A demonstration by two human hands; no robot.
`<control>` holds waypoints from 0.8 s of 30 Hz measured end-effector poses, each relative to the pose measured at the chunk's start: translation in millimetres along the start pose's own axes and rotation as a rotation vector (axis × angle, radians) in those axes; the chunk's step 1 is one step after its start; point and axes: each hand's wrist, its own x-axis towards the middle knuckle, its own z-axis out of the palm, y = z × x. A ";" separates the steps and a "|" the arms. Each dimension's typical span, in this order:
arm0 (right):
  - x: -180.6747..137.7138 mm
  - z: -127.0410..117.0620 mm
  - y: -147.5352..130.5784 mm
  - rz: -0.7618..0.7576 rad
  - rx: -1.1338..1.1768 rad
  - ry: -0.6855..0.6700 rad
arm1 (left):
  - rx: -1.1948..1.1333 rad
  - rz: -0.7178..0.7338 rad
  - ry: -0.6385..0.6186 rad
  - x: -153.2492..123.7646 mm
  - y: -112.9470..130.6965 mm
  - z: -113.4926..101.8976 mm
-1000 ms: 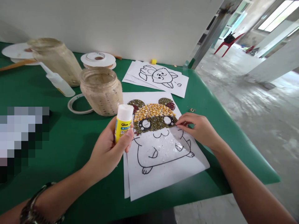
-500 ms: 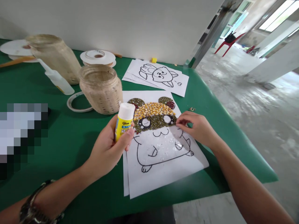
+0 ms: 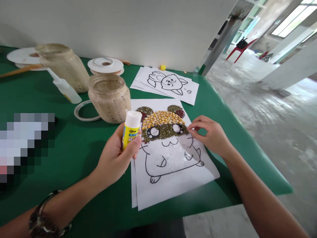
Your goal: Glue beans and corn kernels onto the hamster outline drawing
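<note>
My left hand (image 3: 120,148) is closed around a yellow glue stick (image 3: 131,130) with its white cap on, held upright over the left side of a hamster drawing (image 3: 173,185). On the drawing, yellow corn kernels (image 3: 160,118) cover the forehead. Green beans (image 3: 165,131) fill the band around the eyes and most of the ears, with dark red beans (image 3: 180,113) inside the ears. The lower body is bare paper with shiny wet-looking spots. My right hand (image 3: 210,134) pinches at the right end of the green band; whatever is between its fingertips is too small to make out.
Behind stand two tan jars (image 3: 109,99), a white squeeze bottle (image 3: 66,89), a tape roll (image 3: 85,110) and a white spool (image 3: 105,65). Fox drawings (image 3: 170,82) lie at the back by a yellow block (image 3: 162,67). The green table's edge (image 3: 257,148) runs along the right.
The right fingertips stay at the right end of the bean band, with the hand shifted very slightly. The left hand keeps holding the glue stick. The camera view has shifted a little.
</note>
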 end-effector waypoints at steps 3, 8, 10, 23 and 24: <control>1.7 -2.6 0.1 0.035 0.021 0.013 | -0.105 0.055 -0.021 2.5 -1.2 1.4; 1.9 -7.2 3.7 0.167 0.033 0.107 | -0.195 0.192 0.180 -8.0 14.8 -7.3; 1.6 -8.8 5.4 0.229 0.057 0.151 | -0.070 0.238 0.308 -17.3 25.7 -21.6; 3.8 -10.2 -1.1 0.380 -0.011 0.252 | 0.968 0.022 0.496 12.6 7.4 -92.9; 3.6 -9.6 -0.3 0.388 -0.014 0.259 | 0.980 0.015 0.504 15.0 6.9 -91.8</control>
